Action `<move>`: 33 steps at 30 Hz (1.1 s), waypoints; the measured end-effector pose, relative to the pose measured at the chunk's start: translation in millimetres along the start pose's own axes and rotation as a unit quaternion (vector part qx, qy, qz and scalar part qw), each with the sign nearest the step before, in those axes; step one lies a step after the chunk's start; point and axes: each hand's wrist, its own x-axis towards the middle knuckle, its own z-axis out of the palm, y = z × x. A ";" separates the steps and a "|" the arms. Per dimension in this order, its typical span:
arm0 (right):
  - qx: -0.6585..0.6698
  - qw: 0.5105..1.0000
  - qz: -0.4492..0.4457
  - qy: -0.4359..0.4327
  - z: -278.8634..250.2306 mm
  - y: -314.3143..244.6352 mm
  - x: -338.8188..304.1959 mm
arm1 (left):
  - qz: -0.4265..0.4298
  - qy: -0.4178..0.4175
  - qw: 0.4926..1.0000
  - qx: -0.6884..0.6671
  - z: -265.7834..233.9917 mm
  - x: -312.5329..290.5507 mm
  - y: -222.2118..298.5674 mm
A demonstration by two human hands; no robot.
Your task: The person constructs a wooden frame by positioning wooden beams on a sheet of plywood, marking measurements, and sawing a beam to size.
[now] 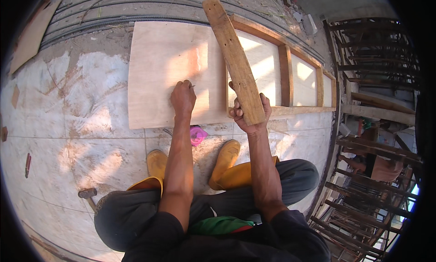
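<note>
My right hand point(252, 114) grips the lower end of a short wooden board point(236, 57), which slants up and away to the left, with nail holes in its face. My left hand point(184, 98) is closed over a plywood sheet point(154, 76), and a thin dark tip juts out beside its fingers; too little shows to tell what it is. Right of the bare plywood, a wooden frame point(285, 76) with crosspieces lies over pale panelling. The board hides part of the frame's left end. A pink tape measure point(198, 135) lies on the floor by the plywood's near edge.
A hammer point(87, 193) rests on the floor left of my knee, with a thin red tool point(28, 164) farther left. Long steel bars point(122, 19) run behind the plywood. Stacked timbers point(374, 144) stand at the right, with another person point(386, 168) among them.
</note>
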 end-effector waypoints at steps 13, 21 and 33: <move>0.098 0.983 0.146 -0.054 -50.8 14.6 32.5 | 0.331 0.134 0.929 -0.097 -140.9 21.2 122.5; 0.078 0.948 0.254 -0.177 -10.0 52.7 81.0 | 0.275 -0.396 0.831 0.278 -181.0 35.2 175.7; 0.011 0.936 0.304 -0.178 13.8 67.6 94.3 | 0.207 -0.408 0.815 0.357 -198.9 29.0 166.7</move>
